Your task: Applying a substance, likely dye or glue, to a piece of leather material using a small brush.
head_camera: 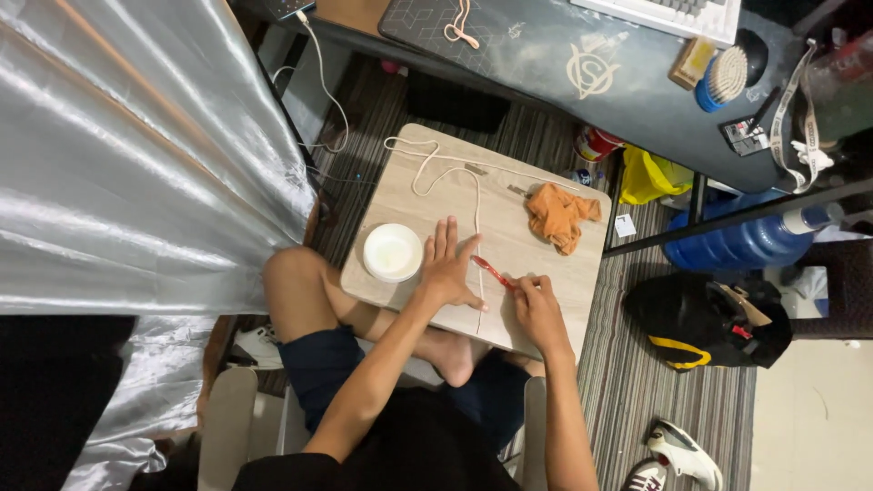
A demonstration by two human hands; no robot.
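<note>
The person sat cross-legged with a small wooden lap table [546, 273] across the knees. At the table's near edge the right hand [538, 309] was pinched shut on a slim red tool [492, 271], whose tip angled up and left toward a white cord [478, 238]. Just left of it, the left hand [447, 269] lay flat on the tabletop with fingers spread, grasping nothing, its thumb side pressed beside or on the cord; exactly which could not be told. The cord ran straight up the table's middle from the near edge, then looped around the far left corner. A round white lidded container [393, 252] stood on the table's left side, just beside the left hand. An orange cloth [561, 215] lay crumpled at the far right of the table. Beyond the table stood a dark desk [546, 64], and to the table's right a blue water jug [746, 241].
</note>
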